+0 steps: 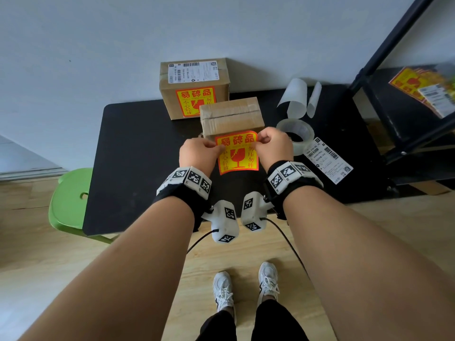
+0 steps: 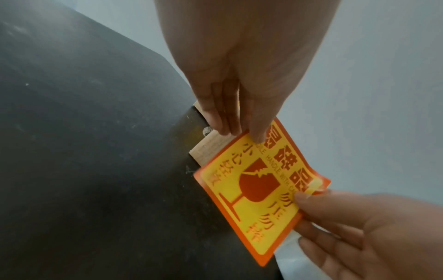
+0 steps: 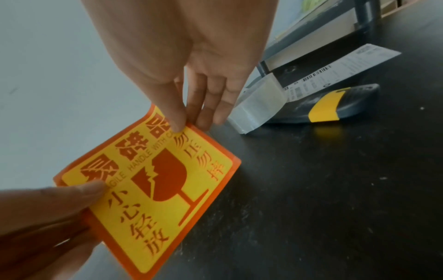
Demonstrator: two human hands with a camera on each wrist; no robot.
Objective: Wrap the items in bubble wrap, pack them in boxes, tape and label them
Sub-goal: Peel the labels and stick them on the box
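Observation:
A yellow and red fragile sticker (image 1: 237,153) hangs upright in front of the nearer taped cardboard box (image 1: 231,116), above the black table (image 1: 138,156). My left hand (image 1: 218,146) pinches its upper left corner, thumb on the printed face (image 2: 255,136). My right hand (image 1: 261,140) pinches the upper right corner (image 3: 178,125). In the left wrist view the yellow layer curls up at that corner of the sticker (image 2: 258,189). Its lower edge hangs free (image 3: 155,189). A second box (image 1: 194,87) behind carries a shipping label and a fragile sticker.
A clear tape roll (image 1: 295,134), a loose shipping label (image 1: 328,159) and curled backing sheets (image 1: 295,97) lie to the right. A black and yellow knife (image 3: 323,108) lies by the roll. A black shelf (image 1: 398,112) stands right, a green stool (image 1: 71,200) left.

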